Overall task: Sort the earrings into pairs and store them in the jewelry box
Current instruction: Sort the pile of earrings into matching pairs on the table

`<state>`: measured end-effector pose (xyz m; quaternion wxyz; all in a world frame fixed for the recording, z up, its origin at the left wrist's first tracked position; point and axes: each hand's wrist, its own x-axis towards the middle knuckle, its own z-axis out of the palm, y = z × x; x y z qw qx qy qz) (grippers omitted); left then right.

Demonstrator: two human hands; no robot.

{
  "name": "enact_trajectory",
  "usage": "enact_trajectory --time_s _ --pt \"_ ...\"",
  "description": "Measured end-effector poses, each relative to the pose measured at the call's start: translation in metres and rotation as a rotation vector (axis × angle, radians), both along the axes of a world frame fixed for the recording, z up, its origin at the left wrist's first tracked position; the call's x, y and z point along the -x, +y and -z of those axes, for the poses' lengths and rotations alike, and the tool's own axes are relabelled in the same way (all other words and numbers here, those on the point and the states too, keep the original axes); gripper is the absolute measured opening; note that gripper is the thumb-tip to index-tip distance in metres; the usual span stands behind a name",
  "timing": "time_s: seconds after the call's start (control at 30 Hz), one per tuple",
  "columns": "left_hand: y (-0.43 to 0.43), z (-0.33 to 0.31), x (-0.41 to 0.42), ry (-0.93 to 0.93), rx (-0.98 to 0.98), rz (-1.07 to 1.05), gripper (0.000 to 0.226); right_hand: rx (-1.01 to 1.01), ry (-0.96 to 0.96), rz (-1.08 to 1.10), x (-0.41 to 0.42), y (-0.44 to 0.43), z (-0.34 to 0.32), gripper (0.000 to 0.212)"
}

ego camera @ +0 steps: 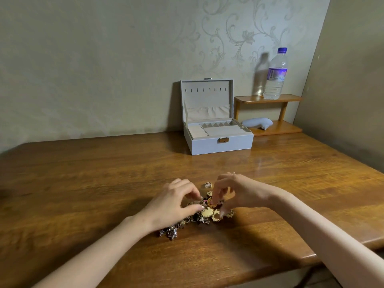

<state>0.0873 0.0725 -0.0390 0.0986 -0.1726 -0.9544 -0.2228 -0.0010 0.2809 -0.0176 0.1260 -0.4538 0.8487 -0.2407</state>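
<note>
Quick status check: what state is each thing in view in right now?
jewelry box: lid open, upright, compartments look empty
earrings: loose unsorted pile on the table
left hand: fingers in the pile, grip unclear
right hand: fingertips pinching at a gold earring
water bottle: upright, capped, on the shelf

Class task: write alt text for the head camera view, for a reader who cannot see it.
Two bare hands, left hand and right hand, pick through a pile of earrings on a wooden table. Behind stands an open jewelry box, apparently empty, beside a small shelf holding a water bottle.
</note>
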Motion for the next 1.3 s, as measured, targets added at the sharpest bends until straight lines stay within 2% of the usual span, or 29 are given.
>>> enact_trajectory --time_s 0.13,0.3,0.37,0.47,0.57,0.7,0.8,0.87,0.97,1.07,1.2,1.3 --pt "0.020 0.003 0.007 0.066 0.236 0.038 0.031 -0.145 0.098 -0.002 -0.004 0.002 0.004 0.043" --pt "0.030 0.000 0.010 0.026 0.297 -0.024 0.040 -0.114 0.144 -0.010 -0.003 0.008 0.012 0.043" --pt "0.032 -0.002 0.009 0.035 0.310 -0.056 0.035 -0.079 0.167 -0.008 -0.003 0.008 0.015 0.039" --pt "0.032 -0.003 0.008 0.078 0.281 -0.085 0.015 -0.035 0.184 -0.012 -0.004 0.006 0.017 0.031" --pt "0.029 -0.002 0.006 0.064 0.178 -0.086 0.013 -0.012 0.212 -0.019 -0.003 0.007 0.020 0.025" --pt "0.015 -0.008 0.006 -0.141 -0.351 -0.084 0.021 0.018 0.201 -0.018 -0.003 0.007 0.023 0.019" --pt "-0.003 -0.012 0.011 -0.164 -0.554 -0.119 0.022 0.095 0.101 0.001 -0.004 0.006 0.019 0.008" --pt "-0.015 -0.011 0.015 -0.141 -0.599 -0.173 0.017 0.156 0.008 0.030 -0.004 0.007 0.017 0.011" --pt "-0.028 -0.004 0.023 -0.144 -0.670 -0.243 0.011 0.260 -0.190 0.087 0.000 0.008 0.014 0.002" --pt "-0.038 0.003 0.034 -0.134 -0.686 -0.307 0.010 0.405 -0.323 0.133 0.007 0.006 0.014 0.014" --pt "-0.053 0.017 0.053 -0.072 -0.621 -0.428 0.013 0.547 -0.409 0.276 0.022 0.000 0.014 0.020" --pt "-0.057 0.026 0.060 0.012 -0.501 -0.479 0.011 0.572 -0.404 0.387 0.039 -0.007 0.018 0.020"
